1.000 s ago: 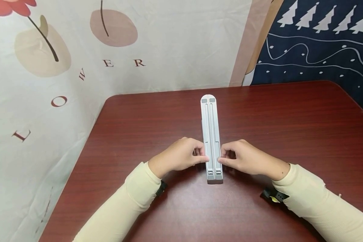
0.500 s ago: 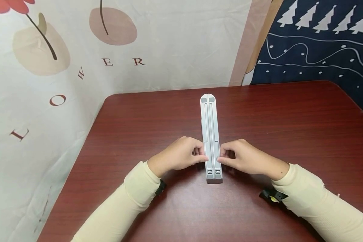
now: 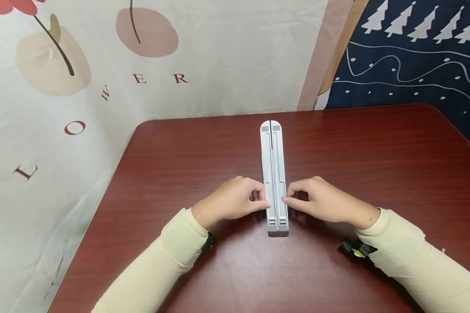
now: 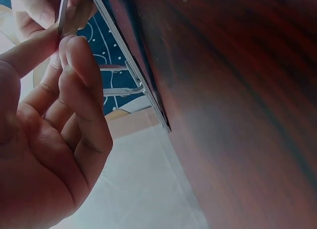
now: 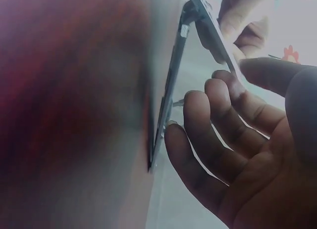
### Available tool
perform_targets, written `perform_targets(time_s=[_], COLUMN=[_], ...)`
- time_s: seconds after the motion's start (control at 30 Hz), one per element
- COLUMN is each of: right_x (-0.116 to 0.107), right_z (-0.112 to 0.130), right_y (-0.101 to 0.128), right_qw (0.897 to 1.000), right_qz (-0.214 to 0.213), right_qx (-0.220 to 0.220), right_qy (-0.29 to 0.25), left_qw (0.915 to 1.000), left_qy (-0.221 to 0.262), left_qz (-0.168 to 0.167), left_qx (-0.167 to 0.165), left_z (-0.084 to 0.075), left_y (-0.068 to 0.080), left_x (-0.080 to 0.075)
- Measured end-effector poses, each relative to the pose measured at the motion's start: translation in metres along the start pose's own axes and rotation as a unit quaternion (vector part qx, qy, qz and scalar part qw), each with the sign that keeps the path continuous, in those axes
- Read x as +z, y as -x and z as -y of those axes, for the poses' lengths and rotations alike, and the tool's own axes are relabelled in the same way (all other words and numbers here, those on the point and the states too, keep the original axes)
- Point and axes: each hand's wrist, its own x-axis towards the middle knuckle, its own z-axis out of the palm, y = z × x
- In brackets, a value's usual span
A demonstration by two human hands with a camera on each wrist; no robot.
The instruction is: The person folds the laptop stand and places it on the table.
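Note:
A silver folding laptop stand point(image 3: 268, 169), folded narrow, stands on the table with its long axis pointing away from me. A thin dark gap shows between its two upper arms at the far end. On the left arm's near part, my left hand point(image 3: 235, 199) pinches the edge between thumb and fingers. My right hand point(image 3: 324, 201) pinches the right arm's edge across from it. Both wrist views show the upper arms raised at an angle over the base bar point(image 4: 130, 56), with cross struts point(image 4: 121, 91) between. The fingers' undersides curl below the upper arms.
The dark red wooden table point(image 3: 203, 148) carries the stand. Behind it hangs a pale cloth point(image 3: 235, 52) with printed letters, and a navy cloth point(image 3: 411, 65) with white trees at the right. Black straps point(image 3: 358, 248) circle the wrists.
The stand's two arms, which were together, have parted slightly at the far end. My right hand has shifted a little right and away from me; the left hand stays put.

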Motion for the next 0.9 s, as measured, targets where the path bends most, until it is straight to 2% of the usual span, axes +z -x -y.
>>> perform_targets(time_s=[0.3, 0.53, 0.9], right_x=[-0.013, -0.023, -0.034], right_z=[0.002, 0.005, 0.013], right_y=[-0.002, -0.005, -0.027], right_qw=[0.998, 0.995, 0.987], right_qz=[-0.064, -0.098, -0.163], right_qx=[0.005, 0.014, -0.007], right_qy=[0.018, 0.031, 0.011], left_qw=[0.9999, 0.9998, 0.9997], left_qy=[0.006, 0.013, 0.014], left_qz=[-0.009, -0.009, 0.000], left_qx=[0.007, 0.014, 0.018], left_z=[0.001, 0.003, 0.004], left_y=[0.000, 0.001, 0.002], left_x=[-0.001, -0.002, 0.000])
